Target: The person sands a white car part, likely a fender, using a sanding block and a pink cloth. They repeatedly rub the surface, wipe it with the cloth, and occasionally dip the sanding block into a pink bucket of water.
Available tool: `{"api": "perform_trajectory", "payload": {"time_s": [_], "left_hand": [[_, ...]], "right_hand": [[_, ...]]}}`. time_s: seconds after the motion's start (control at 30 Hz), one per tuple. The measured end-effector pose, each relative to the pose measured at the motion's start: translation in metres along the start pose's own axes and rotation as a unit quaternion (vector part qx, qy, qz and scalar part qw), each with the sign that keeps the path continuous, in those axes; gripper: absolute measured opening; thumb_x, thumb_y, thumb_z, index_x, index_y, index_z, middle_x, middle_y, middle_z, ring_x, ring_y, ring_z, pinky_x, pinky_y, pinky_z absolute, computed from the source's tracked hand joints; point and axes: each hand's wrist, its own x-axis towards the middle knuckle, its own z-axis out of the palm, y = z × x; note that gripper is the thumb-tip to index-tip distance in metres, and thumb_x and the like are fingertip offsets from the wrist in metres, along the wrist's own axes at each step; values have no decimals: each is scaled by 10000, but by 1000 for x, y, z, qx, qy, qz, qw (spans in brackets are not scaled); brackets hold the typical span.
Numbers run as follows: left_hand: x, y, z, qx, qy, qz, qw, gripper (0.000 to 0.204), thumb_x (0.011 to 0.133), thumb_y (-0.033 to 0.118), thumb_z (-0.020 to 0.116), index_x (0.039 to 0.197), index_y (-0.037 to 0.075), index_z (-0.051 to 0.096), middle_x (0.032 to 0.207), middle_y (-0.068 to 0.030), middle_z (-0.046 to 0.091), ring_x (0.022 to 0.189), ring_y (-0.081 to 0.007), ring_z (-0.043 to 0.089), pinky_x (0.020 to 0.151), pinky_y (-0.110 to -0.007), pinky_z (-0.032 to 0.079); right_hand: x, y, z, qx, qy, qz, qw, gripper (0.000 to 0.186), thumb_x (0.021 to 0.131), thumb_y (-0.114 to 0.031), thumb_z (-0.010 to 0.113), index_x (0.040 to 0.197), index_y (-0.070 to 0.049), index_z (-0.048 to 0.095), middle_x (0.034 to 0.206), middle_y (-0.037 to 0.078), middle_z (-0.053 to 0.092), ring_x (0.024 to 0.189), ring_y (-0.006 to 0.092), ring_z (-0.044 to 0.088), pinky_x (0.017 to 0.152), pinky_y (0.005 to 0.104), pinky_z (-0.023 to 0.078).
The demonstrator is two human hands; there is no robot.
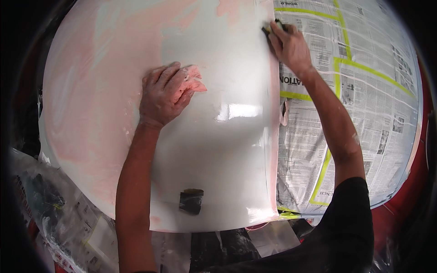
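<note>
L hand (163, 93), ctr-left of frame, is bunched over a pink rag (195, 78) on the big curved panel (205, 150), white w/ pink smears. R hand (291, 48), top ctr-right, pinches a small dark pad (266, 31) at the panel's R edge; pad's blurry, so can't tell exact grip. Newspaper (302, 132) w/ yellow-green tape (337, 78) covers the R side of frame, right up against that edge; R forearm (334, 116) crosses it & hides part. Loose dark square (191, 202) sits on the panel, lower ctr, well apart from both hands. Crumpled clear plastic (27, 168) at lower left, L forearm (134, 195) btwn it & the square. Red surface (400, 191) shows at far lower right, past the paper.
</note>
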Motion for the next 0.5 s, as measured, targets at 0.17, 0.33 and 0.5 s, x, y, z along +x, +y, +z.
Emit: {"api": "perform_trajectory", "payload": {"time_s": [0.17, 0.33, 0.5], "left_hand": [[2, 8, 4, -13, -8, 12, 1000, 410, 859, 328, 750, 1211, 138, 660, 1287, -97, 645, 1141, -296, 613, 1014, -478, 445], [4, -1, -15, -8, -26, -14, 1000, 423, 853, 378, 750, 1197, 143, 676, 1290, -89, 652, 1134, -299, 611, 1018, -475, 442], [19, 6, 3, -5, -2, 20, 1000, 397, 848, 349, 755, 1184, 148, 686, 1296, -101, 647, 1125, -319, 610, 1008, -495, 441]], "right_hand": [[67, 28, 21, -40, -59, 114, 991, 333, 992, -275, 643, 1293, -145, 703, 1012, 254, 698, 931, 446, 677, 823, 509, 571], [-31, -38, -10, 38, 4, 24, 999, 299, 963, -233, 680, 1249, -156, 722, 1273, 205, 700, 1153, 402, 679, 938, 487, 571], [73, 27, 7, -62, -100, 123, 985, 446, 989, -242, 604, 1406, -85, 594, 1165, 244, 654, 1030, 427, 664, 911, 510, 547]]}}
